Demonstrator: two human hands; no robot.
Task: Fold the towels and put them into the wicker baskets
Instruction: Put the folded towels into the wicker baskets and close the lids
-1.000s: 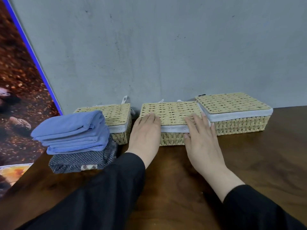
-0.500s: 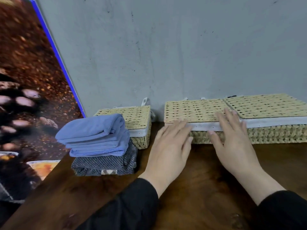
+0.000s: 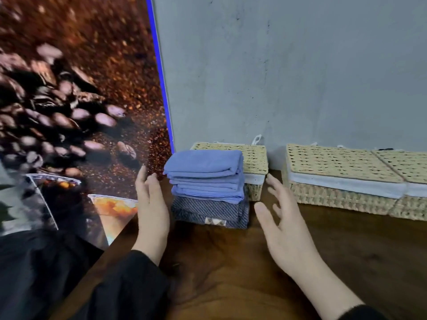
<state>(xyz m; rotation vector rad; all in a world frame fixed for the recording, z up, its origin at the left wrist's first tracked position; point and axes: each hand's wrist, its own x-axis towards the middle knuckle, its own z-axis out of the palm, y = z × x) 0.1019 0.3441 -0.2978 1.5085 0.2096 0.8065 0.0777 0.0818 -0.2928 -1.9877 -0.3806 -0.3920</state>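
Wicker baskets point(image 3: 342, 172) released; hands now flank towels point(image 3: 208, 179).

A stack of towels point(image 3: 206, 179) sits on the counter point(image 3: 346, 245), a basket point(image 3: 253, 162) touching behind at 1 o'clock. Two more baskets point(image 3: 342, 176) lie at 3 o'clock.

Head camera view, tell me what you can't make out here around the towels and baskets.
- Basket contents: all three lids are shut.
- Right basket: cut off by the frame's right edge.
- Small basket: front-left part hidden behind the towel stack.
- Grey towel: label print too small to read.
- Left hand, right hand: contact with the stack not discernible.
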